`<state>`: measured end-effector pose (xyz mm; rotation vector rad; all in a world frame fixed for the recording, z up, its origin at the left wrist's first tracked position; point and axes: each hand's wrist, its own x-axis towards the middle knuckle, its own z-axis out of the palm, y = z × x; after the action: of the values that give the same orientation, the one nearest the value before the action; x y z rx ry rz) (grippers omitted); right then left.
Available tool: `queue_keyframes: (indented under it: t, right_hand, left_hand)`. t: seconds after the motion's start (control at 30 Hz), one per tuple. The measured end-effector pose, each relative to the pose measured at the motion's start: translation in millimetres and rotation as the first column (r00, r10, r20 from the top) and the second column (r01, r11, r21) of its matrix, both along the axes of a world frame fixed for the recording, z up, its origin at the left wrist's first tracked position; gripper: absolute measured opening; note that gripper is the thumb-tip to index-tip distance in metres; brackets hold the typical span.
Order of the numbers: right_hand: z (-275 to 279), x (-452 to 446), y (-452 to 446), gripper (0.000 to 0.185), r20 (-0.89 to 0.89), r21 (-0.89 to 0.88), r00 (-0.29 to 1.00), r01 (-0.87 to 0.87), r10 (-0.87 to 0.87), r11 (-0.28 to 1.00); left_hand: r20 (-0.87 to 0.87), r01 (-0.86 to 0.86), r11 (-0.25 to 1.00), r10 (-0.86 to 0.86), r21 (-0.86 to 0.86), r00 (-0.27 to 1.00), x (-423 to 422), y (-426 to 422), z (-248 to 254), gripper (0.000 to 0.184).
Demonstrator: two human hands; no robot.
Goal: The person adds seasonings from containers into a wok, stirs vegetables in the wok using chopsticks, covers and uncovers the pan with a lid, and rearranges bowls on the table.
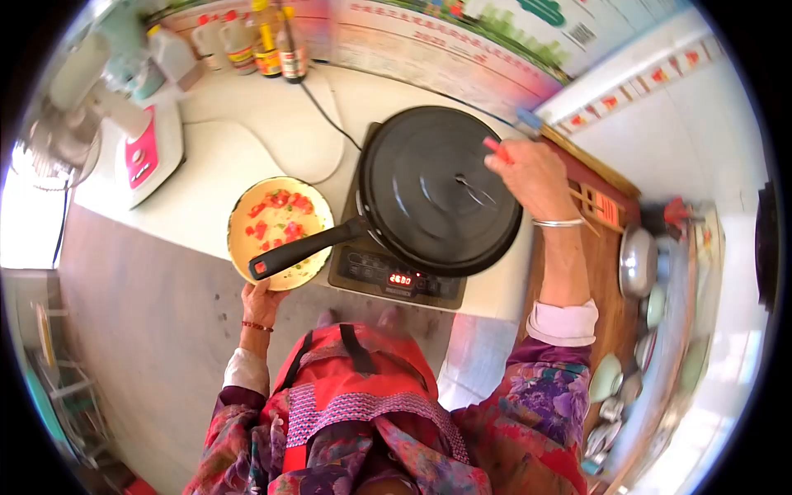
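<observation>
My left hand [261, 305] grips the near edge of a yellow bowl [239, 235] holding chopped red pieces [280, 200] and some green bits. A black pan [429, 181] rests on an induction cooker [363, 268] whose display is lit; its dark surface shows reflections. The pan's handle [309, 250] extends left across the bowl. Over the pan's right edge, my right hand [528, 169] is closed around a small red object [497, 149], only partly visible between the fingers. What exactly it is cannot be made out.
Bottles [268, 49] and a jug [173, 54] line the back left. Nearby stands a pink and white appliance [142, 157]. A black cord [326, 115] runs behind the cooker. To the right are a wooden surface [569, 289], a metal pot [638, 262] and bowls [606, 377].
</observation>
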<state>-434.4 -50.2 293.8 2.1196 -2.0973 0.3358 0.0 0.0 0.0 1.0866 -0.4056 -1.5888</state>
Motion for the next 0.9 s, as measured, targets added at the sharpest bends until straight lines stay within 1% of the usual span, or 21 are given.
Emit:
queue_keyframes:
  t: [0.03, 0.07, 0.1, 0.13, 0.17, 0.2, 0.23, 0.3, 0.33, 0.37, 0.43, 0.5, 0.57, 0.63, 0.67, 0.7, 0.73, 0.77, 0.83, 0.87, 0.9]
  right_hand:
    - [14, 1, 18, 0.031, 0.051, -0.075, 0.998, 0.043, -0.039, 0.996]
    - [27, 1, 35, 0.030, 0.057, -0.148, 0.996, 0.076, -0.069, 0.986]
    - [10, -7, 53, 0.030, 0.333, -0.303, 0.943, 0.108, -0.001, 0.947]
    - [16, -13, 78, 0.028, 0.467, -0.210, 0.874, 0.257, -0.134, 0.943]
    - [18, -15, 103, 0.028, 0.458, -0.203, 0.872, 0.293, -0.174, 0.934]
    - [21, -17, 129, 0.027, 0.644, -0.256, 0.759, 0.332, -0.097, 0.908]
    - [19, -14, 151, 0.026, 0.799, -0.316, 0.601, 0.386, 0.023, 0.867]
    - [6, -12, 192, 0.025, 0.816, -0.320, 0.578, 0.468, -0.012, 0.824]
    - [-2, -10, 208, 0.024, 0.830, -0.327, 0.557, 0.518, -0.022, 0.790]
    - [-11, -6, 222, 0.024, 0.831, -0.323, 0.554, 0.550, -0.047, 0.771]
    - [-34, 7, 245, 0.023, 0.919, -0.180, 0.367, 0.715, -0.144, 0.676]
    - [-54, 18, 264, 0.022, 0.950, -0.082, 0.253, 0.766, -0.182, 0.637]
    - [-74, 24, 273, 0.022, 0.977, -0.040, 0.164, 0.764, -0.135, 0.644]
    - [-93, 30, 286, 0.024, 0.995, 0.002, -0.074, 0.695, 0.069, 0.719]
    - [-104, 31, 288, 0.024, 0.994, -0.001, -0.075, 0.717, 0.079, 0.697]
    - [-112, 32, 294, 0.025, 0.991, 0.025, -0.110, 0.692, 0.071, 0.721]
    - [-120, 33, 296, 0.026, 0.988, 0.034, -0.135, 0.667, 0.075, 0.744]
    - [-126, 29, 300, 0.026, 0.987, 0.027, -0.132, 0.686, 0.088, 0.727]
    - [-137, 25, 319, 0.026, 0.983, 0.067, -0.173, 0.635, 0.057, 0.769]
    - [-147, 20, 326, 0.026, 0.983, 0.064, -0.173, 0.658, 0.068, 0.751]
    - [-159, 14, 336, 0.025, 0.990, 0.033, -0.128, 0.629, 0.062, 0.777]
  left_hand:
    - [-0.012, -0.008, 1.000, 0.007, -0.010, 1.000, -1, -1, 1, 0.041]
    - [-0.024, -0.016, 1.000, 0.015, -0.019, 1.000, 0, -3, 1, 0.039]
    - [0.047, 0.016, 0.998, -0.013, -0.060, 0.999, 19, -17, 16, 0.039]
    - [0.015, 0.010, 0.998, -0.009, -0.063, 1.000, 14, -16, 12, 0.040]
    - [-0.013, 0.002, 0.998, -0.003, -0.068, 1.000, 10, -16, 9, 0.041]
    - [-0.040, 0.013, 0.999, -0.015, -0.051, 0.999, 2, -11, 5, 0.043]
    - [-0.038, 0.048, 0.998, -0.050, -0.049, 0.998, 4, -14, 4, 0.043]
    - [-0.026, 0.023, 0.998, -0.025, -0.067, 0.999, 5, -15, 2, 0.045]
    - [-0.045, 0.019, 0.998, -0.022, -0.063, 0.999, 4, -15, 4, 0.047]
    - [-0.043, 0.058, 0.997, -0.060, -0.059, 0.997, 5, -14, 5, 0.047]
    - [-0.009, 0.045, 0.996, -0.046, -0.072, 0.999, 13, -15, 5, 0.050]
    - [0.010, 0.094, 0.992, -0.093, -0.083, 0.996, 24, -12, 5, 0.056]
    - [0.034, 0.160, 0.978, -0.157, -0.136, 0.987, 31, -8, 9, 0.061]
    - [0.041, 0.190, 0.978, -0.187, -0.089, 0.981, 55, 9, 1, 0.062]
    - [0.076, 0.206, 0.974, -0.199, -0.097, 0.977, 55, 18, 4, 0.062]
    - [0.121, 0.214, 0.973, -0.203, -0.090, 0.972, 60, 38, 13, 0.062]
    - [0.158, 0.230, 0.970, -0.217, -0.073, 0.963, 69, 47, 8, 0.063]
    - [0.190, 0.246, 0.967, -0.231, -0.061, 0.954, 72, 56, 1, 0.064]
    - [0.230, 0.252, 0.968, -0.245, -0.001, 0.942, 68, 91, 9, 0.065]
    - [0.233, 0.281, 0.960, -0.271, -0.007, 0.934, 59, 103, 12, 0.065]
    - [0.269, 0.290, 0.957, -0.282, 0.010, 0.921, 51, 116, 16, 0.066]
